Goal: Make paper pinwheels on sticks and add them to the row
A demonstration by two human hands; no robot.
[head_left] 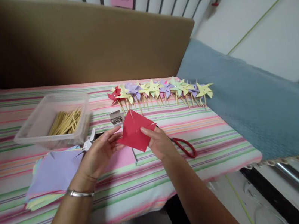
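Observation:
A square of red paper, with slits cut in from its corners, is held up above the table by my right hand, its thumb on the face and the fingers behind. My left hand is beside the paper's left corner, fingers stretched and apart; whether a fingertip touches the corner is unclear. Beneath lies a pink sheet, partly covered. Scissors with red handles rest right of my right hand, their blades mostly hidden. A small open box of metal pins sits just beyond the paper.
To the left stand a clear plastic tub of thin wooden sticks and a stack of coloured paper. Finished paper pinwheels lie in a row at the back. A cardboard panel rises behind the striped cloth.

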